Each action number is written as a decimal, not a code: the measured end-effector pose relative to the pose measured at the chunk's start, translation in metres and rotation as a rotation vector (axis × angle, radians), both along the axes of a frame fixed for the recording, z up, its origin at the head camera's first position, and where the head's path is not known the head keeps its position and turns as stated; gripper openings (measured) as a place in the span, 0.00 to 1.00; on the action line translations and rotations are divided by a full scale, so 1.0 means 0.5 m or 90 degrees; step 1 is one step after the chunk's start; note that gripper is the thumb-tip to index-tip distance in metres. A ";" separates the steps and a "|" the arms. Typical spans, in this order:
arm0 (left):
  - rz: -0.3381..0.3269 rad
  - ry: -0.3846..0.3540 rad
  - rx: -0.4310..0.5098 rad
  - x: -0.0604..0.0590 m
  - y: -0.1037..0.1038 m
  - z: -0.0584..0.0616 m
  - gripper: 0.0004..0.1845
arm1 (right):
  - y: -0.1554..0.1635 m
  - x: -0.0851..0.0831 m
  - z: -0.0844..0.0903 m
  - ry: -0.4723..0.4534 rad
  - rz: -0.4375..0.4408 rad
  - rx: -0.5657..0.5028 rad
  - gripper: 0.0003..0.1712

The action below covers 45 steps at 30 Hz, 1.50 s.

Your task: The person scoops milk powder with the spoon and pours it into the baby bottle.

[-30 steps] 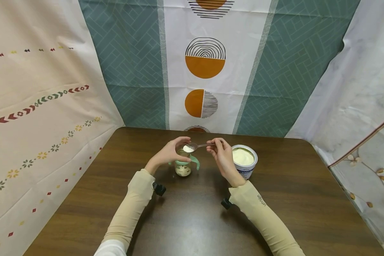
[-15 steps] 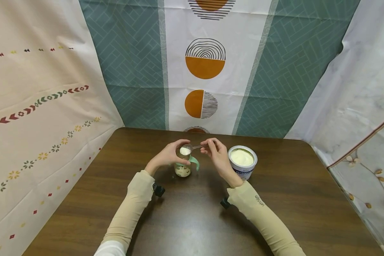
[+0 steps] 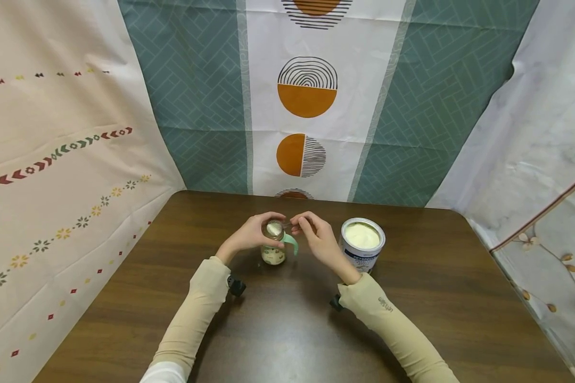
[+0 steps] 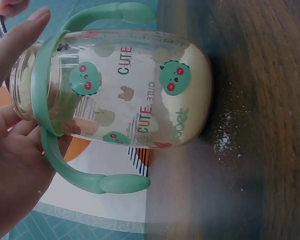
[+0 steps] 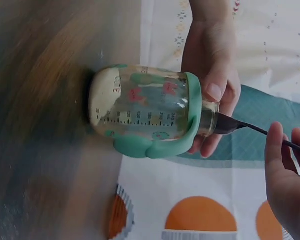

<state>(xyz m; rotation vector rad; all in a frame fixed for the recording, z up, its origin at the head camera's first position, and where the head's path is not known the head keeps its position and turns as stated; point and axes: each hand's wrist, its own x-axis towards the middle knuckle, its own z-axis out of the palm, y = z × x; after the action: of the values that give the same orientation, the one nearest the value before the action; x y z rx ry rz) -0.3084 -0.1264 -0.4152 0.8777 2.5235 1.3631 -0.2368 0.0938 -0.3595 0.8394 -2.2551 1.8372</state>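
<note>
A clear baby bottle (image 3: 273,256) with a green collar and two green handles stands upright and uncapped on the table, cream-coloured powder (image 4: 195,92) in its bottom. My left hand (image 3: 249,233) grips it round the neck, thumb and fingers on opposite sides. Between thumb and fingertips my right hand (image 3: 318,240) pinches the handle of a spoon (image 5: 229,124). The spoon's bowl is at the bottle's mouth, with pale powder showing there in the head view. To the right of that hand stands an open can (image 3: 359,257) of pale powder.
White powder specks (image 4: 223,141) lie scattered on the dark wooden table (image 3: 287,330) near the bottle's base. Patterned cloths (image 3: 201,96) hang behind the table and along both sides.
My right hand has moved left with the spoon, taking its bowl from beside the bottle onto the mouth. My left hand has stayed on the neck. More of the can shows now.
</note>
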 end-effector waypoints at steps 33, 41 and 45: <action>-0.013 0.007 0.003 0.000 -0.002 -0.002 0.35 | 0.021 0.030 0.002 0.122 0.041 0.055 0.08; -0.013 0.013 0.045 0.001 0.005 0.009 0.38 | 0.034 -0.014 -0.043 0.026 -0.006 -0.076 0.15; -0.007 0.003 0.058 0.002 0.008 0.014 0.38 | 0.043 -0.029 -0.053 -0.037 -0.016 -0.189 0.21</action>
<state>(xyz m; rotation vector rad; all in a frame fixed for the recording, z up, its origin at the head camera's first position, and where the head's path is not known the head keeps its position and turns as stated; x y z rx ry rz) -0.3073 -0.1225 -0.4082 0.9116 2.4737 1.4841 -0.2513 0.1152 -0.3858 0.7115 -1.9426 2.1374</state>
